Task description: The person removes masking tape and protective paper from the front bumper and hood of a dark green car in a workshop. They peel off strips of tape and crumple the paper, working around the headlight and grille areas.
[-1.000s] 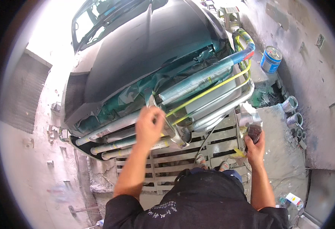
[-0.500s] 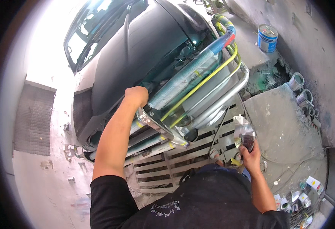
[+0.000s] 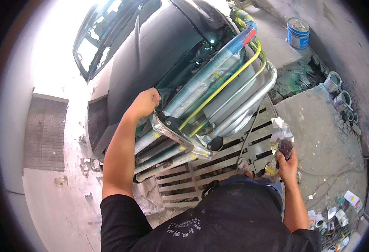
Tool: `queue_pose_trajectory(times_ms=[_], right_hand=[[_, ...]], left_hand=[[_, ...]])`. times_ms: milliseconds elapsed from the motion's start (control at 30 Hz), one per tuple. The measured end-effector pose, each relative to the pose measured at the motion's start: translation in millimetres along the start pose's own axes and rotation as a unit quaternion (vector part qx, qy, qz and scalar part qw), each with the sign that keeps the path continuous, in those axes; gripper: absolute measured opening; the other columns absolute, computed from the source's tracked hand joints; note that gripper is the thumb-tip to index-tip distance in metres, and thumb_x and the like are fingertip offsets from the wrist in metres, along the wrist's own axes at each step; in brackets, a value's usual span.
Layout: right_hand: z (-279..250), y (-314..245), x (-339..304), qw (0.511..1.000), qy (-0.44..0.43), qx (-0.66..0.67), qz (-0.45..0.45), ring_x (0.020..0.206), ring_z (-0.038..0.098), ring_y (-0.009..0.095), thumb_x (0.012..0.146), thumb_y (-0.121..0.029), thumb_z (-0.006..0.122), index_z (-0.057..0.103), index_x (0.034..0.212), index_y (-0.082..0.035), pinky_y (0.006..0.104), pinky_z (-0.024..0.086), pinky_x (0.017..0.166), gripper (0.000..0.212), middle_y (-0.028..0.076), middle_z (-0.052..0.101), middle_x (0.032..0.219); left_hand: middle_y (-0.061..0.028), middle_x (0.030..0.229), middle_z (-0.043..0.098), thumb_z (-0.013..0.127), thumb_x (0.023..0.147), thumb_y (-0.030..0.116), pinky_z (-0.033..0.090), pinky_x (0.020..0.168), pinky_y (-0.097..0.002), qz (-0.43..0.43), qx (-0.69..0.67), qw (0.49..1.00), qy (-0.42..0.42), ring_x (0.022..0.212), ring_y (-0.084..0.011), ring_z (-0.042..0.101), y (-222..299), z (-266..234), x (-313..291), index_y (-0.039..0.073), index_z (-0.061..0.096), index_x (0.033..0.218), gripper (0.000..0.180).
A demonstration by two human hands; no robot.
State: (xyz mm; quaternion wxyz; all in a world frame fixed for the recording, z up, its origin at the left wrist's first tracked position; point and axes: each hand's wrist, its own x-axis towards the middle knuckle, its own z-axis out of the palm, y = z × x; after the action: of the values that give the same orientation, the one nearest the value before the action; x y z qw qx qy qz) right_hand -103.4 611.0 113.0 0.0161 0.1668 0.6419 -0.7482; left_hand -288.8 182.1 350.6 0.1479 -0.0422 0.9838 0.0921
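Note:
My left hand (image 3: 147,103), its fingers curled closed, is at the front edge of a dark grey car (image 3: 155,54). It is just above the corner of a paint-stained metal tube rack (image 3: 205,94). Whatever those fingers hold, if anything, is hidden. At the right, low over the floor, my right hand (image 3: 288,166) is wrapped round a dark, block-like item (image 3: 285,146). A crumpled silvery-white piece (image 3: 282,129) sticks up from it; its exact kind does not show.
A slatted floor grate (image 3: 180,185) lies below the rack. A blue paint can (image 3: 298,34) stands by the right wall, with open cans (image 3: 332,81) nearer me. Several cans and boxes (image 3: 340,216) litter the lower right. A hose (image 3: 327,171) crosses the floor.
The view has shifted slightly. My left hand has moved a little left relative to the rack corner, its fingers showing more. My right hand has shifted slightly right and up with its item.

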Motion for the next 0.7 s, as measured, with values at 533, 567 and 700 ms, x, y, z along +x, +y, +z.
queue_pose_trajectory(times_ms=[533, 567, 700], right_hand=[[11.4, -25.1, -4.4, 0.996, -0.043, -0.084, -0.009, 0.081, 0.054, 0.012, 0.083, -0.007, 0.06, 0.056, 0.11, -0.001, 0.0275, 0.045, 0.075, 0.029, 0.003, 0.059, 0.09], [12.8, -24.1, -5.4, 0.995, -0.041, -0.085, -0.023, 0.081, 0.054, 0.012, 0.082, -0.007, 0.06, 0.056, 0.11, -0.001, 0.0274, 0.046, 0.074, 0.029, 0.003, 0.059, 0.09], [14.7, -28.3, -9.4, 0.994, -0.045, -0.096, -0.011, 0.081, 0.054, 0.012, 0.082, -0.006, 0.06, 0.056, 0.111, -0.001, 0.0269, 0.045, 0.073, 0.029, 0.004, 0.06, 0.091]], left_hand=[[-0.001, 0.067, 0.045, 0.049, 0.092, 0.012, 0.039, 0.058, -0.0257, -0.068, -0.435, 0.857, 0.267, 0.06, -0.0112, 0.044, -122.6, 76.3, -62.5, 0.007, 0.048, 0.086, 0.008], [-0.0082, 0.071, 0.054, 0.056, 0.089, 0.019, 0.043, 0.063, -0.0316, -0.061, -0.21, 0.928, 0.302, 0.066, -0.0163, 0.051, -141.4, 85.2, -60.0, 0.004, 0.049, 0.092, 0.017], [-0.0075, 0.069, 0.049, 0.067, 0.083, 0.025, 0.04, 0.062, -0.0321, -0.044, -0.15, 0.935, 0.319, 0.065, -0.0165, 0.045, -141.4, 94.6, -96.1, 0.004, 0.052, 0.1, 0.031]])
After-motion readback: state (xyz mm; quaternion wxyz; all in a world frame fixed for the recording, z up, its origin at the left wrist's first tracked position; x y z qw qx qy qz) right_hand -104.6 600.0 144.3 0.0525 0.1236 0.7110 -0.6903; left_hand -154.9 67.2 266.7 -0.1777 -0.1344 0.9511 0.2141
